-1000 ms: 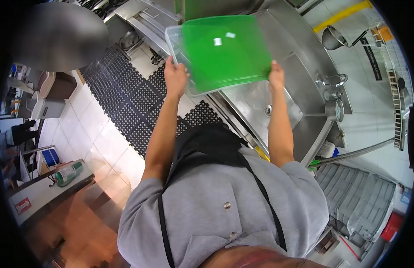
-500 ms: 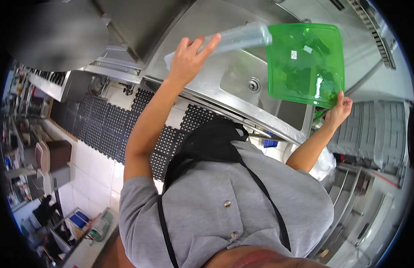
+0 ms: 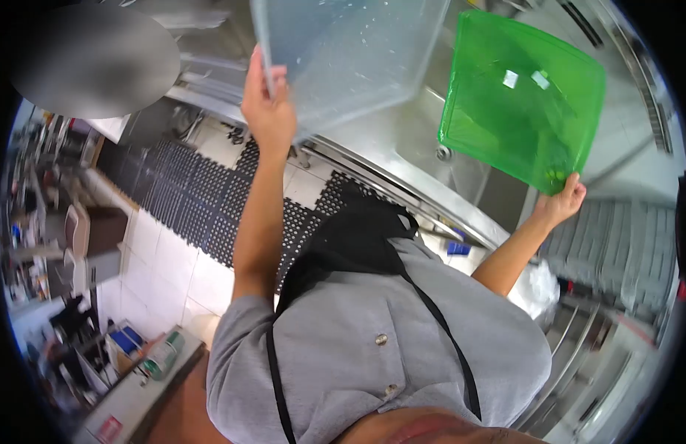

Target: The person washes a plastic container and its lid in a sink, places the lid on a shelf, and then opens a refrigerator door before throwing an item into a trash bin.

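Above the metal sink counter, my left hand (image 3: 269, 111) grips the edge of a clear plastic container (image 3: 350, 59), whose broad face with water drops shows. My right hand (image 3: 562, 203) pinches the lower corner of a translucent green lid (image 3: 520, 100), which hangs tilted over the right part of the sink. Two small white labels are on the lid. Container and lid are apart. The sink basin (image 3: 461, 176) with its round drain shows between and below them.
Stacked grey crates (image 3: 609, 244) stand at the right, beside a white plastic bag (image 3: 537, 290). Black perforated mats (image 3: 202, 196) cover part of the tiled floor. A shelf with a green-and-white container (image 3: 164, 357) is at the lower left.
The clear container has turned from edge-on to showing its broad face, and my left hand has shifted left. The green lid has moved slightly right and tilted, still in my right hand.
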A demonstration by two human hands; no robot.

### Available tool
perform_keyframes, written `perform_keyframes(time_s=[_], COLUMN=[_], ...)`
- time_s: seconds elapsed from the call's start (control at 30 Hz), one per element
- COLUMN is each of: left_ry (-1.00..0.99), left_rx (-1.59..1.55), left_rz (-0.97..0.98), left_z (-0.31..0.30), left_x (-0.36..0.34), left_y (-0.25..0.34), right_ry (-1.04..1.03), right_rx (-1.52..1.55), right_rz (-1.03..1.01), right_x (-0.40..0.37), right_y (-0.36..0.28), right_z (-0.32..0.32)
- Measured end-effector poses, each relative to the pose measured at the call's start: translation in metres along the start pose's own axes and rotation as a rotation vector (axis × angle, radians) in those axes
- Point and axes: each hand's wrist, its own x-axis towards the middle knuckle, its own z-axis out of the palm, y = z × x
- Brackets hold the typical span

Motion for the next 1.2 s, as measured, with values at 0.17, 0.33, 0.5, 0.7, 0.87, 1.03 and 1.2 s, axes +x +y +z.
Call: perform_keyframes(time_s=[0.17, 0.33, 0.5, 0.7, 0.87, 1.03, 1.2], left_ry=[0.387, 0.74, 1.052, 1.309, 1.405, 1.358, 1.326], left_rx=[-0.644, -0.595, -0.371, -0.413, -0.427, -0.59, -0.582], left_rz=[-0.681, -0.808, -0.639, -0.668, -0.587, -0.484, -0.566], left_z=[-0.114, -0.205, -0.276, -0.341, -0.391, -0.44, -0.507], left_x=[-0.045, -0.107, -0.187, -0.226, -0.223, -0.215, -0.192], left_y=[0.001, 0.006, -0.007, -0.013, -0.033, -0.063, -0.11], right_ry=[-0.194, -0.759, -1.435, -1.991, -2.271, -2.329, -2.211], right_rx=[0.318, 0.466, 0.222, 0.469, 0.694, 0.763, 0.709], right_rz=[0.197, 0.551, 0.165, 0.835, 0.833, 0.792, 0.3], right_x=[-0.042, -0.166, -0.338, -0.486, -0.571, -0.637, -0.698], right_y=[0.021, 0.019, 0.016, 0.003, -0.011, -0.021, -0.039], right_z=[0.133, 0.304, 0.394, 0.469, 0.535, 0.58, 0.633])
